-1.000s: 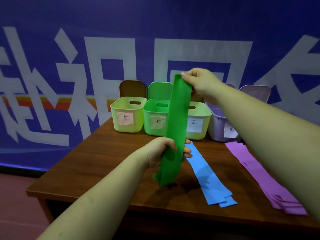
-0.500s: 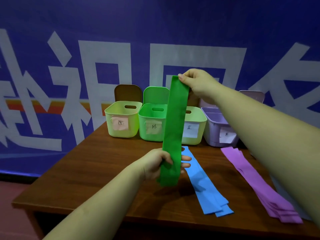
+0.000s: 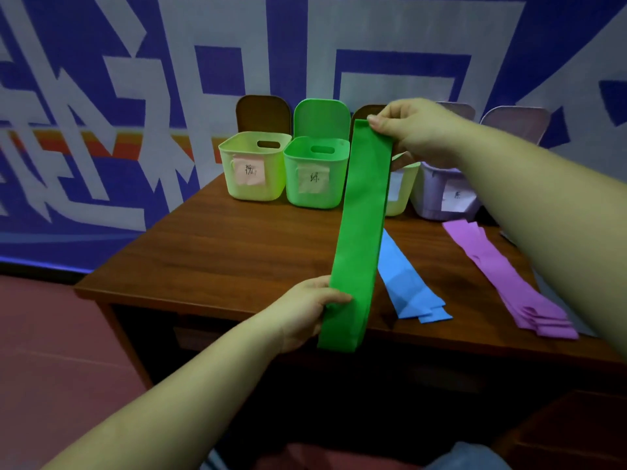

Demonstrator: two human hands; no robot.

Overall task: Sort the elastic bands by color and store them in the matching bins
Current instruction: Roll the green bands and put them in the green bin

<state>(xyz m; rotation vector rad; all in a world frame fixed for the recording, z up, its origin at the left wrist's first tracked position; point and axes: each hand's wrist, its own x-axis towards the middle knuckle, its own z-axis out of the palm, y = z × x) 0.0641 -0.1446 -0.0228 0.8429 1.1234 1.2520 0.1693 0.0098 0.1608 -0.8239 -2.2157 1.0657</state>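
A long green elastic band [image 3: 359, 232] hangs stretched in the air above the wooden table [image 3: 237, 252]. My right hand [image 3: 414, 130] pinches its top end, and my left hand [image 3: 305, 313] grips it near the bottom. Behind the band stands a row of labelled bins: a pale yellow-green bin [image 3: 254, 167], a green bin [image 3: 315, 174], a light green bin [image 3: 402, 188] half hidden by the band, and a lilac bin [image 3: 441, 195]. Blue bands [image 3: 407, 286] and purple bands [image 3: 509, 283] lie flat on the table.
Bin lids lean upright against the blue banner wall behind the bins. The table's left and near edges drop to a reddish floor. A dark cabinet corner shows at the bottom right.
The green band has been drawn out longer, my left hand sliding down toward the near table edge. The view has moved closer and tilted down.
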